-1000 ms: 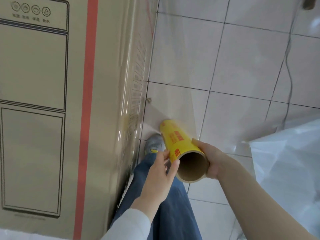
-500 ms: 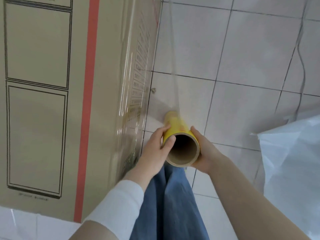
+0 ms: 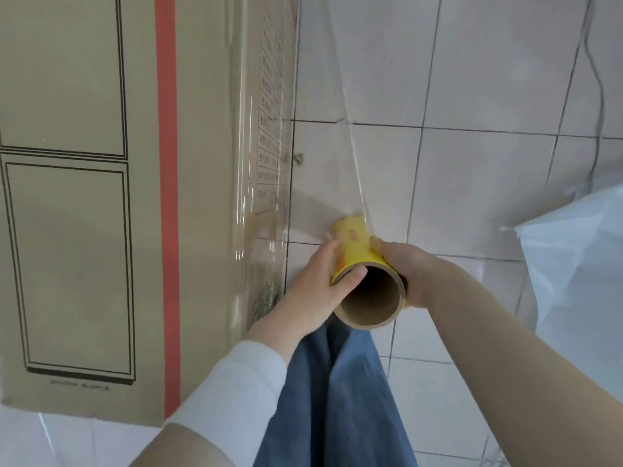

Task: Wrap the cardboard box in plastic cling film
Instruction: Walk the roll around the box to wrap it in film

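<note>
Just off the right-hand corner of the cardboard box point(image 3: 84, 197), left hand point(image 3: 312, 289) and right hand point(image 3: 413, 269) curl their fingers round the cling film roll point(image 3: 357, 251) (left thumb point(image 3: 352, 275) at its open end), whose stretched film point(image 3: 340, 96) could tear or bunch if tugged unevenly.

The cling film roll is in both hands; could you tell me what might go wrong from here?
The film from the roll to the cardboard box looks wrinkled at the box corner; it may bunch or tear.
The left hand has its thumb on the core rim, which might brake unrolling.
The white sheet close by could trip the person.
</note>
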Tool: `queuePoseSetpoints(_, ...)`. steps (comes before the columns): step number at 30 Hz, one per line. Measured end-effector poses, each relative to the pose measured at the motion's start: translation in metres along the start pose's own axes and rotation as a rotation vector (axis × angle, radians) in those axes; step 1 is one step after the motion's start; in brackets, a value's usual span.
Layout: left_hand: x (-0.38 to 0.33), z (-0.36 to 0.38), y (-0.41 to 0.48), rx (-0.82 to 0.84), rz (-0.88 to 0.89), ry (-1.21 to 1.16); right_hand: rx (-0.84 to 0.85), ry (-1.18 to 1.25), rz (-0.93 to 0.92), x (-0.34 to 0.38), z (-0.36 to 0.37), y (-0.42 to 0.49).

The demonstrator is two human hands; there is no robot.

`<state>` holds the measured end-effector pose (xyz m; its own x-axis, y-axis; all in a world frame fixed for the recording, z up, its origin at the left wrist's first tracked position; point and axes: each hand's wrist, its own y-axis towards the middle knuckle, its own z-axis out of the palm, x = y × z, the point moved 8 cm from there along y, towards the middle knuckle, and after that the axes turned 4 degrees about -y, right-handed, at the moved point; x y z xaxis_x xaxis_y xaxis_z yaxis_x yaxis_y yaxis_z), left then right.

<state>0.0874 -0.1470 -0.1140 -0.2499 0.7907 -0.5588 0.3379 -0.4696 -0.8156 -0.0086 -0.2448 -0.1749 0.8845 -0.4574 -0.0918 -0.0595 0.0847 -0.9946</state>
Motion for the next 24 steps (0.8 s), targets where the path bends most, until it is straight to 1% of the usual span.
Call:
queuePoseSetpoints(1, 0.000, 0.000, 0.003, 0.044, 0.013, 0.038, 0.016, 0.054, 0.014, -0.005, -0.001, 0.000)
queuePoseSetpoints(2, 0.001, -0.002, 0.004, 0.050, 0.025, 0.056, 0.046, 0.117, 0.030, -0.012, -0.001, -0.002)
queuePoseSetpoints(5, 0.013, -0.004, -0.004, -0.025, 0.047, -0.006, 0.138, 0.308, 0.045, -0.043, 0.007, -0.002)
queuePoseSetpoints(9, 0.043, 0.011, -0.038, -0.172, -0.027, -0.199, 0.168, 0.381, 0.018, -0.066, 0.028, -0.007)
queuePoseSetpoints(12, 0.062, 0.026, -0.063, -0.230, -0.123, -0.285, 0.139, 0.281, -0.026, -0.063, 0.036, -0.008)
queuePoseSetpoints(15, 0.067, 0.032, -0.068, -0.201, -0.134, -0.261, 0.092, 0.161, 0.001, -0.065, 0.030, -0.006)
queuePoseSetpoints(18, 0.061, 0.021, -0.057, -0.188, -0.074, -0.198, 0.094, 0.064, 0.038, -0.070, 0.030, -0.009)
queuePoseSetpoints(20, 0.047, 0.021, -0.047, -0.070, -0.017, -0.117, 0.065, -0.012, 0.019, -0.070, 0.032, -0.011)
queuePoseSetpoints(22, 0.041, 0.025, -0.040, 0.050, -0.006, 0.022, 0.087, 0.034, 0.016, -0.073, 0.036, -0.012)
queuePoseSetpoints(24, 0.040, 0.020, -0.035, 0.047, 0.006, 0.081, 0.139, 0.191, 0.037, -0.079, 0.039, -0.015)
